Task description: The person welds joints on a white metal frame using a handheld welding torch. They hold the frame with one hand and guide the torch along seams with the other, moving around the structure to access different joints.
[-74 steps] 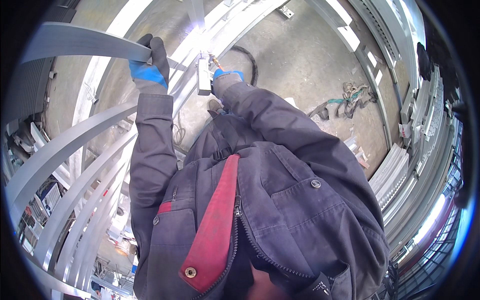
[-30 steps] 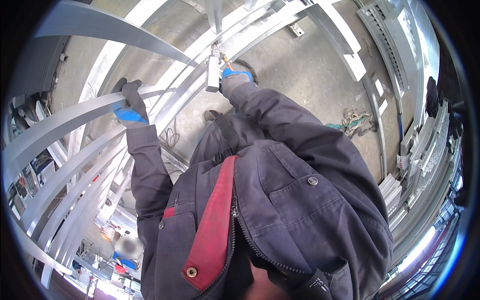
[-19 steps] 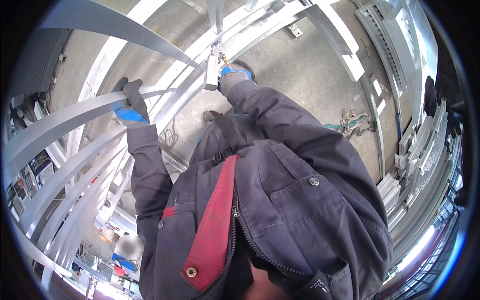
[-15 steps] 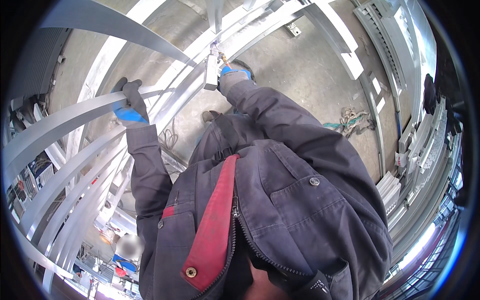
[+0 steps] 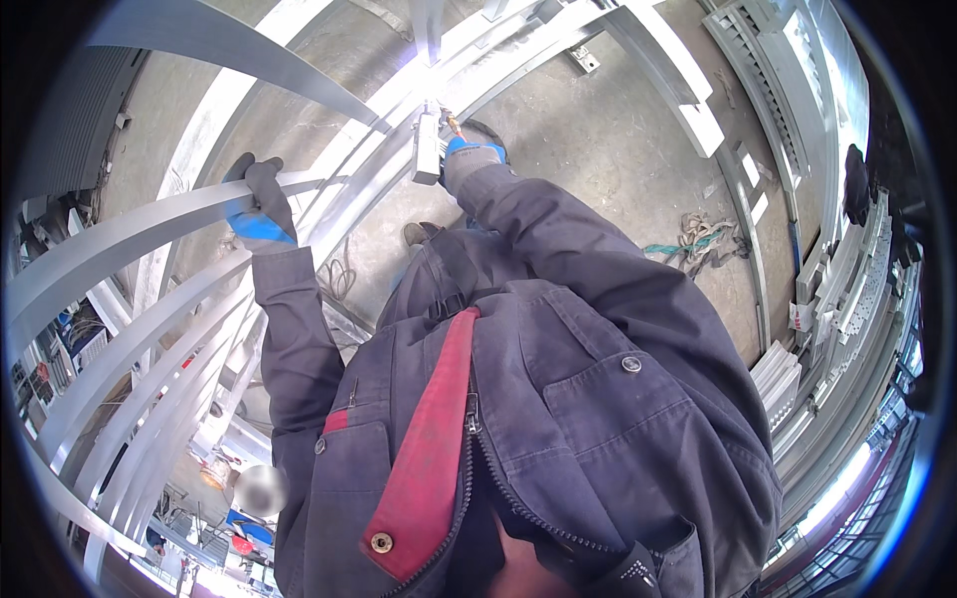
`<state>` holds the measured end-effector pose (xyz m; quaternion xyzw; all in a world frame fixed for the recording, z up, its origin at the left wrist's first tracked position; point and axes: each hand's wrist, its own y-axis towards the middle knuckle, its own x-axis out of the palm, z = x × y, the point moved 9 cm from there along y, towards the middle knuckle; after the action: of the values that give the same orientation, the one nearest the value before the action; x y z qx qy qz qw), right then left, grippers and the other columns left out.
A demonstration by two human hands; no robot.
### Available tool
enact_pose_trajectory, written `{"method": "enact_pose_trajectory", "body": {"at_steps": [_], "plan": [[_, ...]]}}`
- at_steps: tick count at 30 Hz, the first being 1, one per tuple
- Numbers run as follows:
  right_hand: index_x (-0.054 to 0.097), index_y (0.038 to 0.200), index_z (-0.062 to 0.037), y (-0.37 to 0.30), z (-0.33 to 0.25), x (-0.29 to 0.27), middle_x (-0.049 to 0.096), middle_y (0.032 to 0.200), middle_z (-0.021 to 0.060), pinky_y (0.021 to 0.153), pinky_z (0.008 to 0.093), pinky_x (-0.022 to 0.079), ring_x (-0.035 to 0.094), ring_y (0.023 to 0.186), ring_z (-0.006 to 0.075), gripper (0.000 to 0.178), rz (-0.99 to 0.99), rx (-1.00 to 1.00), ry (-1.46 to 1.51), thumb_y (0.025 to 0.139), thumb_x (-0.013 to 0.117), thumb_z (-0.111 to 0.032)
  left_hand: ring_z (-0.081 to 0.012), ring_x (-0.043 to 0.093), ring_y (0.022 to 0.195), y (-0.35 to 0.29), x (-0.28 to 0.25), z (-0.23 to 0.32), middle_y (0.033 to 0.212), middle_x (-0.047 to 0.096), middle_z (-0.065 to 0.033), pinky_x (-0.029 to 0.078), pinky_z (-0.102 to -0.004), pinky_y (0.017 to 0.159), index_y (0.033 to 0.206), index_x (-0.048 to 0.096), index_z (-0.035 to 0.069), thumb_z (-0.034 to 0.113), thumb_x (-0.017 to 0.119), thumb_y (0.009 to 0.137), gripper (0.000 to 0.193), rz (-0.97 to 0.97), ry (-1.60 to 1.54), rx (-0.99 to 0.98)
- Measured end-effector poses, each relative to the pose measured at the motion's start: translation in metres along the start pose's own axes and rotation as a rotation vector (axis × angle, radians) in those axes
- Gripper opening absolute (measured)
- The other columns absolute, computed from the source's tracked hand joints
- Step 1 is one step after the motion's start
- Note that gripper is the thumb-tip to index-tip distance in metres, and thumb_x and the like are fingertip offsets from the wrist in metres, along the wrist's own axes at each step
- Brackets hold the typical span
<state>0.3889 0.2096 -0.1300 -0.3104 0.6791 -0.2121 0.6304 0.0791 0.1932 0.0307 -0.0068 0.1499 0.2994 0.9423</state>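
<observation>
My left hand [image 5: 261, 204], in a dark glove with a blue band, is wrapped round a long flat silver metal bar [image 5: 130, 234] on the left. My right hand [image 5: 476, 159], in a blue and grey glove, is farther forward at a bright metal frame [image 5: 371, 159]. Its fingers are mostly hidden; a thin brass-orange fitting [image 5: 455, 125] projects from the grip, and I cannot make out the rest of what is held. Just left of this hand is a short silver rectangular block [image 5: 427, 149]. A dark hose [image 5: 490, 132] curves behind the right hand.
More metal bars [image 5: 130, 389] run side by side at lower left. A tangle of straps [image 5: 698, 244] lies on the concrete floor [image 5: 588, 179] at right. Long metal profiles [image 5: 837, 329] are stacked along the right edge. A cable coil [image 5: 339, 279] lies below the frame.
My right hand has shifted slightly right and toward me, and the short block beside it has shifted the same way. My left hand stays on the bar.
</observation>
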Motion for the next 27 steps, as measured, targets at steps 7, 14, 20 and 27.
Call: {"method": "enact_pose_trajectory", "body": {"at_steps": [7, 14, 20, 27], "plan": [[0.07, 0.116, -0.0073, -0.006, 0.008, 0.0, 0.076, 0.105, 0.0173, 0.082, 0.0462, 0.057, 0.075, 0.098, 0.0331, 0.037, 0.023, 0.003, 0.052, 0.095, 0.064, -0.037, -0.0206, 0.064, 0.096, 0.002, -0.001, -0.003, 0.098, 0.074, -0.0188, 0.048, -0.03, 0.092, 0.129, 0.055, -0.014, 0.02, 0.062, 0.092, 0.051, 0.016, -0.01, -0.009], [0.064, 0.126, -0.0085, -0.033, 0.069, -0.005, 0.076, 0.108, 0.0166, 0.087, 0.0449, 0.057, 0.074, 0.098, 0.0349, 0.039, 0.058, 0.073, 0.135, 0.094, 0.063, -0.031, -0.019, 0.062, 0.099, -0.006, 0.0, 0.008, 0.105, 0.071, -0.0164, 0.047, -0.0305, 0.095, 0.137, 0.052, -0.013, 0.02, 0.064, 0.093, 0.056, 0.047, 0.022, 0.064], [0.061, 0.133, -0.0066, -0.005, 0.107, -0.022, 0.075, 0.112, 0.0152, 0.085, 0.0415, 0.059, 0.074, 0.103, 0.0321, 0.051, 0.033, 0.09, 0.163, 0.097, 0.059, -0.043, -0.0164, 0.06, 0.101, -0.058, -0.007, -0.017, 0.11, 0.065, -0.0084, 0.048, -0.0289, 0.091, 0.139, 0.052, -0.005, 0.017, 0.066, 0.099, 0.047, 0.171, 0.057, -0.04], [0.066, 0.125, -0.0122, 0.035, 0.116, -0.043, 0.076, 0.108, 0.0083, 0.082, 0.0421, 0.057, 0.074, 0.098, 0.0279, 0.033, 0.074, 0.026, 0.078, 0.102, 0.051, -0.031, -0.0195, 0.065, 0.101, -0.158, 0.073, 0.004, 0.111, 0.069, -0.0129, 0.051, -0.0322, 0.092, 0.128, 0.062, -0.004, 0.01, 0.068, 0.097, 0.034, -0.043, 0.318, 0.095]]}}
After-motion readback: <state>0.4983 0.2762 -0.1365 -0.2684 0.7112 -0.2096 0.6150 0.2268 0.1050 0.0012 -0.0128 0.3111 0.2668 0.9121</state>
